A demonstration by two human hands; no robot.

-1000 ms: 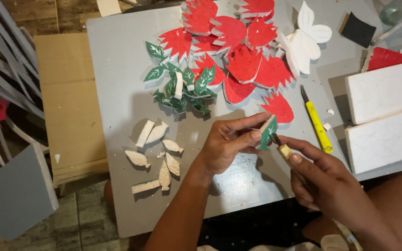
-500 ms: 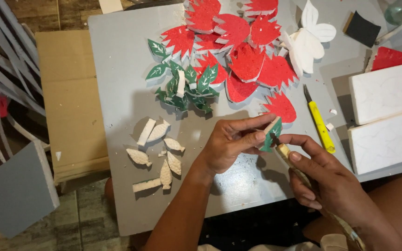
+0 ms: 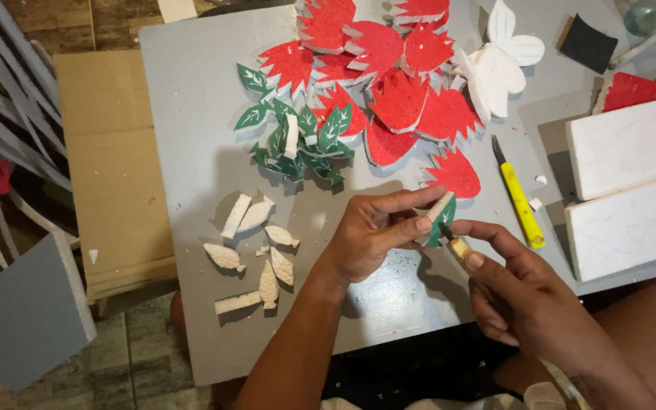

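Note:
My left hand [image 3: 373,231] pinches a small green foam leaf [image 3: 443,216] with a white edge, held just above the grey table [image 3: 191,159]. My right hand [image 3: 521,292] grips a thin wooden-handled tool [image 3: 458,248] whose tip touches the leaf's lower edge. Behind them lie a pile of green painted leaves [image 3: 298,140] and a spread of red jagged foam petals [image 3: 389,83]. Several bare white foam leaves [image 3: 256,247] lie to the left of my left hand.
A yellow-handled craft knife [image 3: 519,199] lies right of the red petals. Two white foam blocks [image 3: 632,182] sit at the table's right edge, a white foam butterfly shape [image 3: 499,61] at the back. A cardboard box [image 3: 111,167] and grey boards [image 3: 24,319] stand left of the table.
Both hands hold nearly the same place. The leaf has tilted slightly in my left fingers and the tool has shifted a little along its edge.

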